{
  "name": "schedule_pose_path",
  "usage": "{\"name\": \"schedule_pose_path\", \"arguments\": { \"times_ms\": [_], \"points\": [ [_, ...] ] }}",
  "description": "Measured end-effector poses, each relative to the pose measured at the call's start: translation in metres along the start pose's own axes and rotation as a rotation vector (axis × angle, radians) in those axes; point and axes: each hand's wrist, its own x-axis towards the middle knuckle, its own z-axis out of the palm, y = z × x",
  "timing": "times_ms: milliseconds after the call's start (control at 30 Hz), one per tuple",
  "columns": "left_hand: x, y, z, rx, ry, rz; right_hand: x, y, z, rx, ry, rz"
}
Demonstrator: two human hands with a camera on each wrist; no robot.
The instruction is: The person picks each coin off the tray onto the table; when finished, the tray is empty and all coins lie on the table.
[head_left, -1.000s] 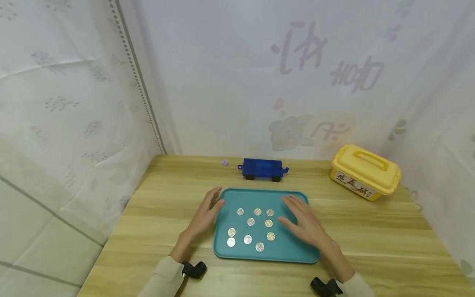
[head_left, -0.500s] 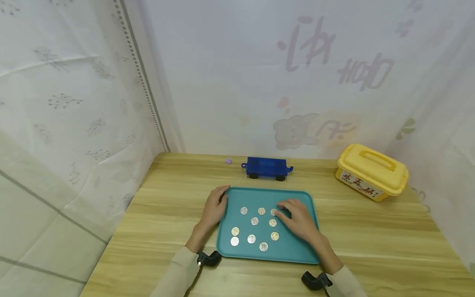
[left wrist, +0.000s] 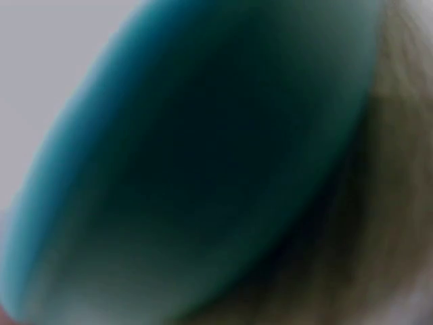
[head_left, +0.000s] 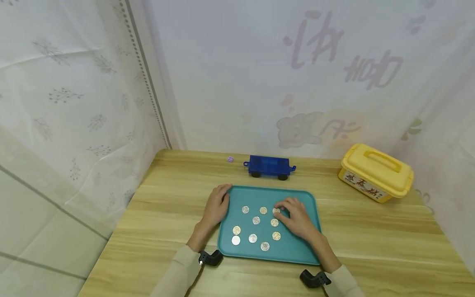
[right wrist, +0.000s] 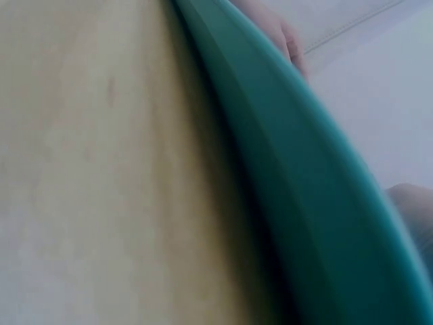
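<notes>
A pale wood-grain table (head_left: 174, 185) bears a teal rectangular tray (head_left: 293, 249) with rounded corners. Behind it to the right sits a yellow lidded plastic box (head_left: 376, 171); directly behind, a translucent blue plastic wagon (head_left: 269, 166). The left hand (head_left: 215, 208) rests at the tray's left rim — whether gripping, I cannot tell. The right hand (head_left: 298, 218) — fingers bent — pinches a shiny round disc (head_left: 276, 210), back-right among ten on the tray. Left of the wagon lies a tiny purple piece (head_left: 230, 159).
</notes>
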Motion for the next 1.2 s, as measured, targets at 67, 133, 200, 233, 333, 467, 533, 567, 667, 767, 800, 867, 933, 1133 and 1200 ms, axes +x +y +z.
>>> {"name": "schedule_pose_path", "arguments": {
  "times_ms": [67,133,200,233,333,467,533,567,667,767,800,867,933,1133,1200],
  "points": [
    [-0.0006,0.0011,0.0009,-0.007,-0.007,-0.008,-0.0008,0.0007,-0.0001,0.005,0.005,0.000],
    [-0.0012,0.0016,0.0015,-0.010,-0.006,-0.009,-0.0021,0.0022,0.0010,0.006,0.020,-0.010],
    [-0.0016,0.0021,0.0018,-0.016,-0.008,-0.016,-0.0034,0.0039,0.0030,-0.013,0.036,-0.037],
    [-0.0018,0.0022,0.0019,-0.017,-0.008,-0.018,-0.0039,0.0046,0.0041,-0.024,0.042,-0.053],
    [-0.0020,0.0022,0.0020,-0.016,-0.006,-0.019,-0.0048,0.0058,0.0064,-0.041,0.055,-0.110],
    [-0.0020,0.0019,0.0018,-0.005,0.004,-0.014,-0.0048,0.0070,0.0079,-0.027,0.061,-0.157],
    [-0.0020,0.0021,0.0015,-0.003,0.005,-0.017,-0.0045,0.0075,0.0078,-0.016,0.061,-0.162],
    [-0.0019,0.0023,0.0013,-0.004,0.005,-0.020,-0.0044,0.0076,0.0078,-0.012,0.060,-0.162],
    [-0.0019,0.0031,0.0012,-0.006,0.003,-0.025,-0.0037,0.0080,0.0072,0.007,0.058,-0.153],
    [-0.0024,0.0034,0.0005,-0.003,0.004,-0.023,-0.0030,0.0073,0.0074,0.018,0.060,-0.143],
    [-0.0026,0.0033,0.0002,0.000,0.006,-0.020,-0.0028,0.0071,0.0077,0.021,0.061,-0.140],
    [-0.0030,0.0029,-0.0002,0.004,0.007,-0.019,-0.0027,0.0062,0.0082,0.023,0.063,-0.135],
    [-0.0037,0.0021,-0.0005,0.007,0.012,-0.020,-0.0027,0.0050,0.0086,0.026,0.065,-0.133],
    [-0.0047,0.0019,-0.0012,0.003,0.012,-0.019,-0.0040,0.0004,0.0040,0.052,0.090,-0.091],
    [-0.0041,0.0022,-0.0014,0.000,0.009,-0.013,-0.0039,0.0003,0.0000,0.055,0.105,-0.066]
  ]
}}
